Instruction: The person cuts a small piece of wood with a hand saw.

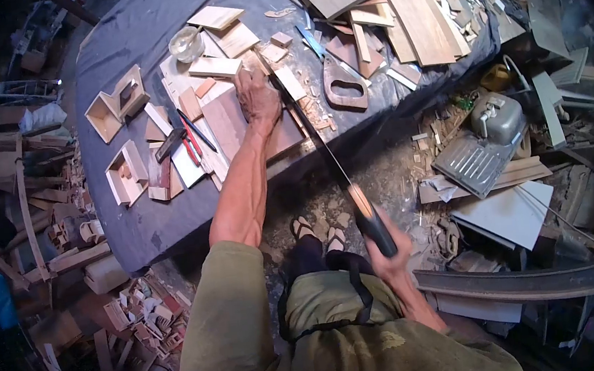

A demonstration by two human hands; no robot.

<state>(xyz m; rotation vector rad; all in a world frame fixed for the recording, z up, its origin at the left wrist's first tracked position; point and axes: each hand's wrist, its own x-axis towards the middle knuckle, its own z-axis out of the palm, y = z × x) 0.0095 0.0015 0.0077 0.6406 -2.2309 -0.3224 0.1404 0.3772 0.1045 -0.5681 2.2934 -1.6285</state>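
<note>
My right hand [391,251] is wrapped around the handle of a hand saw [365,207]. The saw's long, thin blade reaches away from me onto the near edge of the table, beside my left hand. With bent fingers, my left hand [258,96] presses down on a small piece of wood [252,62], mostly covered by the hand. Under that arm lies a flat brown board [225,124]. Right of the blade are a pale wood strip [291,83] and scattered sawdust. A second saw with a wooden handle [342,84] rests further right.
The cloth-covered table [130,234] carries small wooden boxes [126,173], red-handled pliers [192,149], a glass jar [186,44] and stacked boards [413,13]. A metal sink [483,153] and a white panel [506,214] lie at the right. Wood offcuts [151,315] cover the floor at left.
</note>
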